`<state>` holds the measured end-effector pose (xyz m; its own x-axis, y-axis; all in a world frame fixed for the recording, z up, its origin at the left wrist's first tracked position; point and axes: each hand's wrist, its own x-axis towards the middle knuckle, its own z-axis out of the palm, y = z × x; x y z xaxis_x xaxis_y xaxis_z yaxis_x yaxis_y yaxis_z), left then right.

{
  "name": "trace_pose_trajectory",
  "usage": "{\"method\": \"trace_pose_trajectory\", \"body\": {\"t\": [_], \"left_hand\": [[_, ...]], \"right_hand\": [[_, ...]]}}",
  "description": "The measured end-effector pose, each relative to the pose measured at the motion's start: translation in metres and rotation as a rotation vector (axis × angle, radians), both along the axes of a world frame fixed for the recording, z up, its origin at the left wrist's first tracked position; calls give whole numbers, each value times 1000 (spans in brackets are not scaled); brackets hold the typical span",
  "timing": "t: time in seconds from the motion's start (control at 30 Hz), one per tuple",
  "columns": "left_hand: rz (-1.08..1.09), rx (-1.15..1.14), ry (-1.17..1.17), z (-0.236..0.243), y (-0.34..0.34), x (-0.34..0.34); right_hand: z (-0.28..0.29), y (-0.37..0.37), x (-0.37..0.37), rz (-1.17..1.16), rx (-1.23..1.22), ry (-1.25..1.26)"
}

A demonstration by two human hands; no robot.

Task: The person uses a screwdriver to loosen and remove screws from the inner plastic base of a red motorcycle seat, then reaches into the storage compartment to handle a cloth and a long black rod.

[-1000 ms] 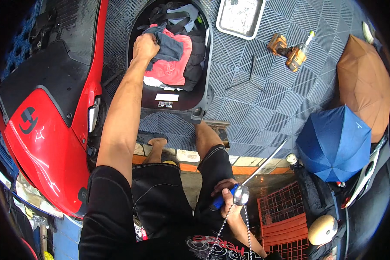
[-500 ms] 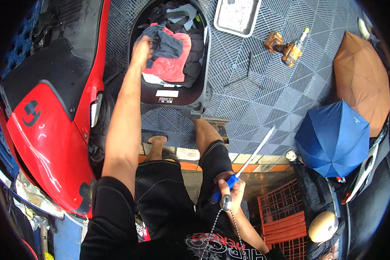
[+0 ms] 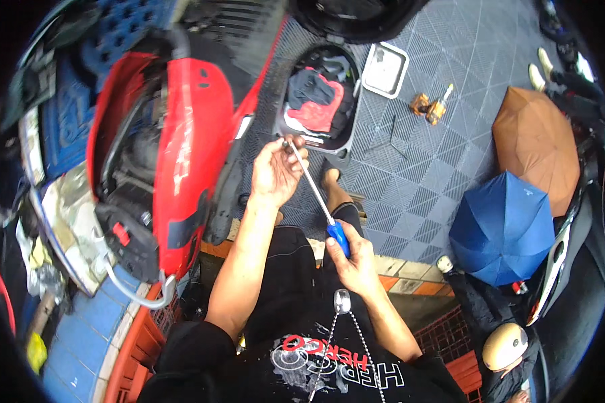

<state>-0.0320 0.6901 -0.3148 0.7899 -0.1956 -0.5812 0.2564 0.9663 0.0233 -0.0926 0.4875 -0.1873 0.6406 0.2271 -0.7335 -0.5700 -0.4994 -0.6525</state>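
My right hand is wrapped round the blue handle of a screwdriver, whose long metal shaft slants up and to the left. At the shaft's far end, my left hand has its fingers curled in around the tip. A small dark thing shows between those fingertips, too small to name. Just beyond the left hand is a black oblong tub holding folded clothes. On top lie a dark cloth and a red cloth.
Left stands a red scooter body. On the grey patterned mat are a white tray, an orange power drill and a thin three-armed wrench. Blue and brown umbrellas and a cream helmet are right.
My left hand has left the dark cloth in the tub and come back to the screwdriver's tip. The screwdriver has swung to point up-left. The view has shifted, showing more of the scooter.
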Motion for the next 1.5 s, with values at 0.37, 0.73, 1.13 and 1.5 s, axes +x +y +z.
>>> {"method": "trace_pose_trajectory", "body": {"t": [0.37, 0.73, 1.13, 1.5], "left_hand": [[192, 347, -118, 237, 160, -181], [430, 567, -122, 299, 243, -335], [644, 533, 56, 257, 207, -416], [771, 39, 379, 187, 227, -408]], "right_hand": [[184, 118, -125, 330, 6, -372], [242, 198, -195, 616, 122, -220], [213, 202, -199, 825, 165, -453], [186, 257, -220, 993, 27, -674]]}}
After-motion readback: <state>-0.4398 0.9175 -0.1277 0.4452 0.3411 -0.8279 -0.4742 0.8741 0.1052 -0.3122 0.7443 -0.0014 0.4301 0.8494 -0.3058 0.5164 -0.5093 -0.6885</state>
